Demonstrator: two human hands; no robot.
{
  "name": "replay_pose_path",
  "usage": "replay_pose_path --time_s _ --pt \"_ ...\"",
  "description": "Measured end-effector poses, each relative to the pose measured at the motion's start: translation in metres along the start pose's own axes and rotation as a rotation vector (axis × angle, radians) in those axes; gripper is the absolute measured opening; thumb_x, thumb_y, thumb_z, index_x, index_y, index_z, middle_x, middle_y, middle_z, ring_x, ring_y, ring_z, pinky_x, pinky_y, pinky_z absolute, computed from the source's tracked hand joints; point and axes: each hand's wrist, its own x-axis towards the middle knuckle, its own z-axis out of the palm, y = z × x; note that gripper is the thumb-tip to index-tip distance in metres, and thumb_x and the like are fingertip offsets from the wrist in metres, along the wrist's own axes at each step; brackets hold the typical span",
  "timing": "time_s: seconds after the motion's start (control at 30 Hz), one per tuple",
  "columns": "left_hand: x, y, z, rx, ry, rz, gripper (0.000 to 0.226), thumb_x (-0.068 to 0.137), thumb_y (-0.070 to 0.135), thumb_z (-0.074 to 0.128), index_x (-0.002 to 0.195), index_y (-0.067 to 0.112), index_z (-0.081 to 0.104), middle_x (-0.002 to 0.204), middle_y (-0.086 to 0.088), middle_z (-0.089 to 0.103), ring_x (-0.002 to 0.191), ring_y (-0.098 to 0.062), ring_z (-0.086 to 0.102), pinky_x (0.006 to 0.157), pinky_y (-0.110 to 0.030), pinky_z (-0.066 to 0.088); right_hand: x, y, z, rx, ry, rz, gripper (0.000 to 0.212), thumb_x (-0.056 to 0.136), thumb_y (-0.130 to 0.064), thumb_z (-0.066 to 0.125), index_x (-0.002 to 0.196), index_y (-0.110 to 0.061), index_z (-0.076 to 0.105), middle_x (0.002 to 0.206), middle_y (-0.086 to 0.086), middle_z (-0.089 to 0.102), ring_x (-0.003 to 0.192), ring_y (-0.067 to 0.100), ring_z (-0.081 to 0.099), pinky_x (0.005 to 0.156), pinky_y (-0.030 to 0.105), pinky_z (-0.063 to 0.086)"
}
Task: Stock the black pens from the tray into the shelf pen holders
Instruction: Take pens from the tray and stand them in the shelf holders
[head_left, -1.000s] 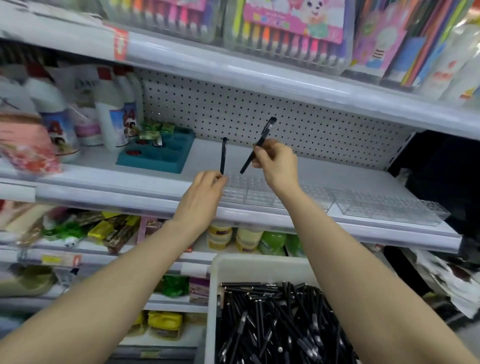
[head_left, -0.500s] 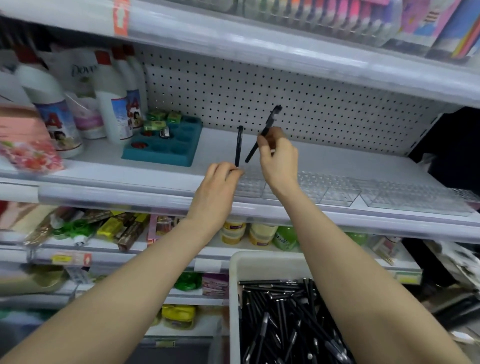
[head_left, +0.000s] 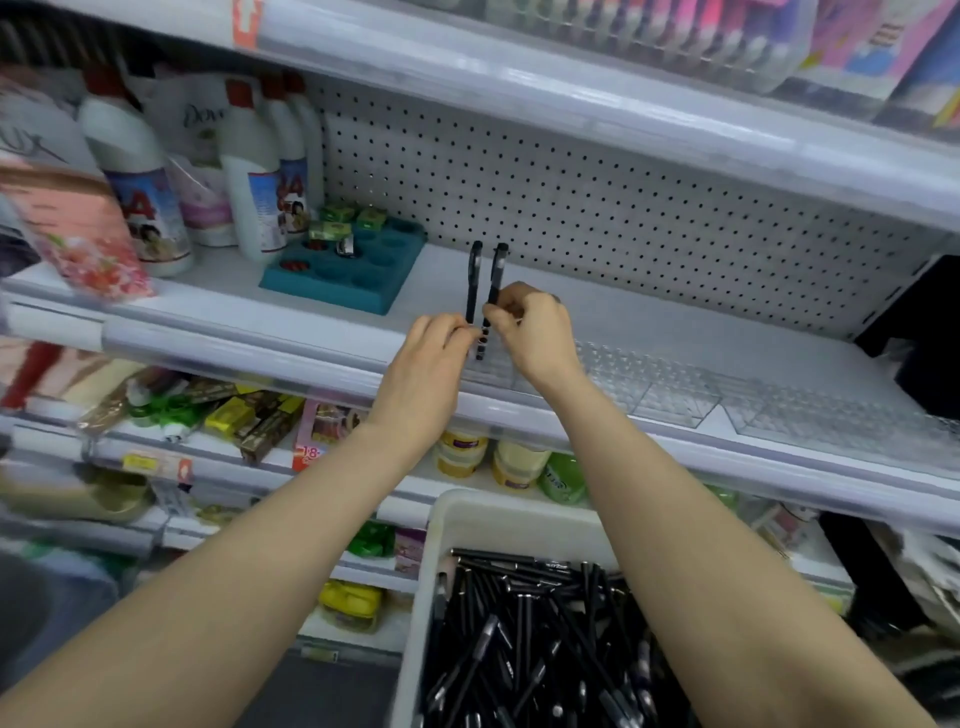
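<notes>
Two black pens stand nearly upright side by side over the left end of the clear plastic pen holders (head_left: 670, 384) on the middle shelf. My left hand (head_left: 431, 358) pinches the lower part of the left pen (head_left: 474, 280). My right hand (head_left: 535, 332) grips the right pen (head_left: 496, 286), whose tip reaches down into the holder's left cells. A white tray (head_left: 467, 525) at the bottom centre holds several loose black pens (head_left: 519, 639).
A teal holder block (head_left: 358, 286) with small green boxes sits on the shelf left of the pens. White bottles (head_left: 249, 176) stand at the far left. A pegboard backs the shelf. Lower shelves carry jars and packets; the shelf above holds marker packs.
The right pen swung from a tilt to nearly upright and dropped beside the left pen. Both hands came closer together over the holder's left end. The camera view shifted slightly.
</notes>
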Motion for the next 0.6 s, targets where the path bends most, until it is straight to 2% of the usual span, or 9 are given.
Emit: replay_pose_path --time_s 0.13,0.2,0.27,0.4,0.6 --pt "-0.001 0.008 -0.008 0.047 -0.025 -0.011 0.058 0.079 -0.012 0.059 0.135 0.004 0.052 0.131 -0.013 0.051 0.12 -0.029 0.043 0.099 -0.036 0.04 -0.002 -0.001 -0.009 -0.032 -0.045 -0.026 0.02 0.092 -0.026 0.061 0.102 -0.01 0.069 0.094 0.012 0.071 0.099 0.033 0.06 0.082 0.037 0.05" --pt "-0.002 0.011 -0.013 0.059 -0.04 -0.003 0.059 0.08 -0.012 0.056 0.137 0.004 0.05 0.133 -0.014 0.05 0.122 -0.03 0.043 0.101 -0.036 0.038 -0.012 0.0 -0.021 0.007 0.0 -0.077 0.026 0.093 -0.02 0.062 0.115 -0.009 0.067 0.105 0.009 0.07 0.1 0.025 0.061 0.086 0.031 0.048" --pt "-0.006 0.019 -0.016 0.055 -0.024 -0.018 0.058 0.083 -0.01 0.055 0.138 0.005 0.049 0.136 -0.015 0.049 0.123 -0.031 0.042 0.102 -0.037 0.037 -0.03 0.003 -0.033 0.038 0.062 -0.146 0.028 0.093 -0.016 0.061 0.12 -0.01 0.065 0.108 0.006 0.068 0.096 0.017 0.06 0.085 0.027 0.046" --pt "-0.03 0.045 -0.016 -0.006 0.032 -0.043 0.05 0.084 -0.005 0.057 0.133 0.008 0.055 0.131 -0.013 0.051 0.12 -0.031 0.044 0.101 -0.04 0.039 -0.076 0.021 -0.05 0.094 0.113 -0.189 0.023 0.094 -0.012 0.058 0.115 -0.014 0.067 0.104 -0.001 0.067 0.084 0.007 0.055 0.076 0.018 0.043" --pt "-0.098 0.083 0.003 -0.063 -0.037 -0.056 0.039 0.079 0.003 0.063 0.116 0.013 0.067 0.111 -0.009 0.059 0.1 -0.034 0.056 0.087 -0.043 0.048 -0.154 0.064 -0.06 0.096 0.075 -0.166 0.018 0.089 -0.011 0.06 0.103 -0.016 0.072 0.097 -0.004 0.071 0.082 0.012 0.062 0.077 0.026 0.049"
